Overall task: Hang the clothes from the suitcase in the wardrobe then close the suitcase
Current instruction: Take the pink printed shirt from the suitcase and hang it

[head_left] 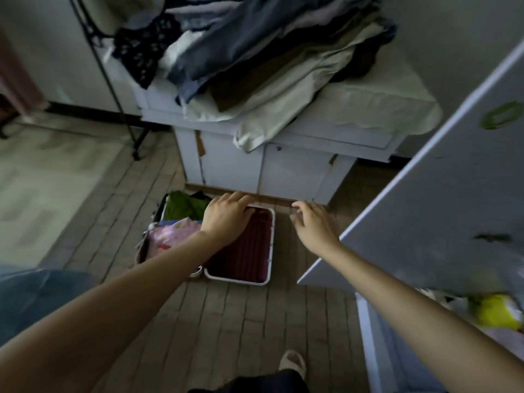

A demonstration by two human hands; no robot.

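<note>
Open suitcase (241, 251) on the floor, frame centre.
Green and pink clothes (181, 219) fill its left half. Left hand (226, 219) rests on the far rim, fingers curled over it. Right hand (314, 222) hovers right, fingers apart, holding nothing. Wardrobe door (442, 194) at right.

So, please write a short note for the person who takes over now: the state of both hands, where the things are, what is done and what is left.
Left hand: fingers curled over the far rim of the suitcase, on its empty dark red half.
Right hand: open, holds nothing, hovers to the right of the suitcase.
Suitcase: lies open on the floor in front of the white cabinet.
Clothes: a green garment and a pink floral garment remain in the left half.
Wardrobe door: open, at the right.
Done: cannot tell how much is already hung.
Left: hang these two garments, then close the suitcase.
</note>
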